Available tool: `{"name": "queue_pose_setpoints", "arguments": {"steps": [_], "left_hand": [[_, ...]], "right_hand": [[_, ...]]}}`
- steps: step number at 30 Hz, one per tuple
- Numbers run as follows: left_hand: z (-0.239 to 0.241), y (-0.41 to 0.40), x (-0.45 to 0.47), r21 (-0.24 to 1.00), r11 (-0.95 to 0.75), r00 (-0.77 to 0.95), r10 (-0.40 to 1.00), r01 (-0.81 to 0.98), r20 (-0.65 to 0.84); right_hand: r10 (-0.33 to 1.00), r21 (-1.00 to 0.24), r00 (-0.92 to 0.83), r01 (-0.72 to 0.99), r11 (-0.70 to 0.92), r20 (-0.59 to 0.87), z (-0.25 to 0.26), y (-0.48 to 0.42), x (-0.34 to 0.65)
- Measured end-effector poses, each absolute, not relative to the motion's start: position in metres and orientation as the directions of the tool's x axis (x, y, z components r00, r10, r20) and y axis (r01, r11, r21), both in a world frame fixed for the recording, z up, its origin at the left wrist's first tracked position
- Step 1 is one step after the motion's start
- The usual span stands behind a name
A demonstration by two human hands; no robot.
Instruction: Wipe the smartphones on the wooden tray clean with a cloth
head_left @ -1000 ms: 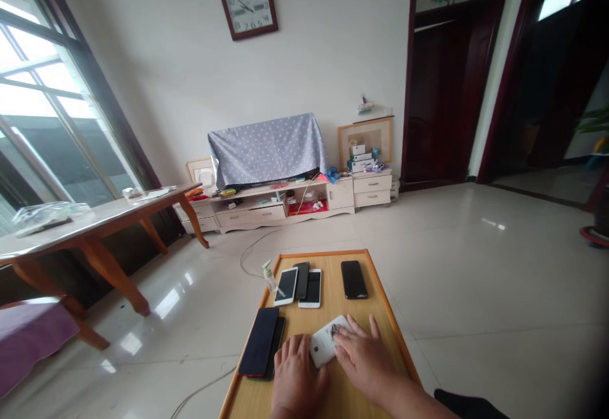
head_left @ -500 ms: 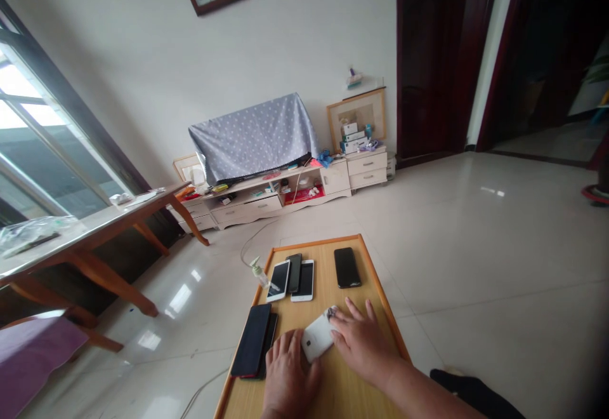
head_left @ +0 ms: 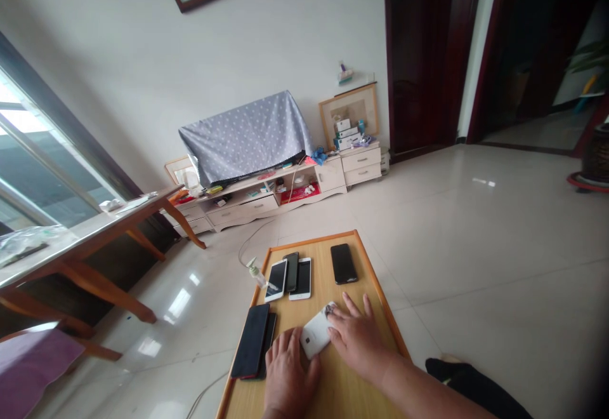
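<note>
Left hand [head_left: 288, 374]: grip apart, palm down, fingers laid flat, their tips and the thumb against the near left edge of a white phone [head_left: 314, 336]. Right hand [head_left: 360, 345]: grip apart, fingers spread, the fingertips touching the right side and far corner of the same phone. Neither hand is closed round it.

The white phone lies back up and askew on the surface [head_left: 333, 393], between the two hands, at the near middle of the wooden top.

Just left of the left hand lies a large black phone [head_left: 251, 348], screen up, overlapping a second dark phone [head_left: 272, 336] beneath it. Further off, near the far left edge, are three phones [head_left: 290, 275] side by side and touching: two white-framed with a dark one between. A lone black phone [head_left: 343, 263] lies apart at the far right.

A small bottle [head_left: 255, 273] stands just beside the far left corner; whether it is on the surface or on the floor [head_left: 476, 266] cannot be told. Beyond, against the wall, stands a low cabinet [head_left: 266, 200] bearing something under a dotted cloth [head_left: 242, 136].
</note>
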State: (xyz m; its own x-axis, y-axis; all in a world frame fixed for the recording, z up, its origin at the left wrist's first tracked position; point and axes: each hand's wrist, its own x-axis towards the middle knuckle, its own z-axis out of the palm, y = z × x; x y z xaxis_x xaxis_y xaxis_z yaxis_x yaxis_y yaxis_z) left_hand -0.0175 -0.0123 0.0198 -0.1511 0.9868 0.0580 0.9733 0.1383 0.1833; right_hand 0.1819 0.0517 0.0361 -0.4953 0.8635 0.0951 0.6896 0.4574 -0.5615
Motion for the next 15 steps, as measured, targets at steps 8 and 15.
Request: {"name": "queue_pose_setpoints", "arguments": {"steps": [8,15], "left_hand": [[0.021,-0.012,-0.021,0.182,0.133,-0.139,0.990,0.974,0.018],[0.020,-0.013,-0.018,0.200,0.138,-0.153,0.986,0.970,0.062]], "right_hand": [[0.738,-0.615,-0.658,0.522,0.591,0.150,0.036,0.021,0.166],[0.867,-0.569,-0.489,0.689,0.449,0.091,0.034,0.050,0.179]]}}
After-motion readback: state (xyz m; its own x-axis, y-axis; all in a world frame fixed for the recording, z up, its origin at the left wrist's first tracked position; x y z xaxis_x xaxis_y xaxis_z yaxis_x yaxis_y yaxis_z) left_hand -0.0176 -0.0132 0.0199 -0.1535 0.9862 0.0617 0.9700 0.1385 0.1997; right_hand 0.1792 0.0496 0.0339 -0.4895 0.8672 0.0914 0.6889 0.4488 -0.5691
